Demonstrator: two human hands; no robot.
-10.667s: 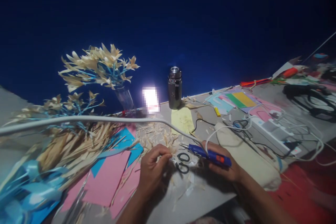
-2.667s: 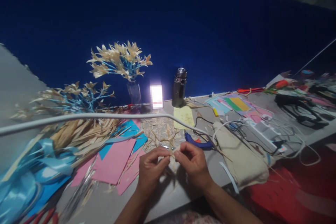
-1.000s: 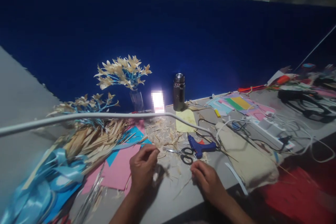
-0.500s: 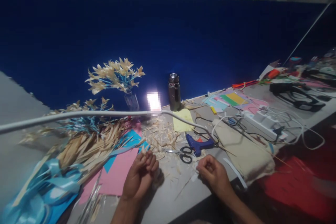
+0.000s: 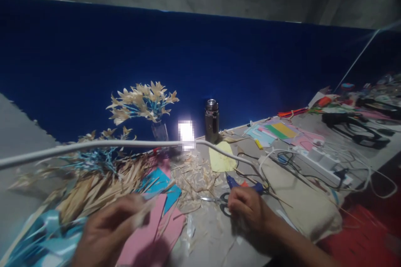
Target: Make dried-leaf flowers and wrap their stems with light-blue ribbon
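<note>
So the left hand [image 5: 111, 225] has a little pale husk piece [image 5: 140, 217] pinched in its fingertips, over the pink paper [image 5: 150, 235]. Right hand's [image 5: 250, 208] loosely curled by the scissors [image 5: 208, 199] and blue glue gun [image 5: 232, 182], can't tell if it's gripping anything tbh

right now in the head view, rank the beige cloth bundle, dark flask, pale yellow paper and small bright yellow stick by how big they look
1. Beige cloth bundle
2. Dark flask and pale yellow paper: too alike to rank
3. Small bright yellow stick
</note>
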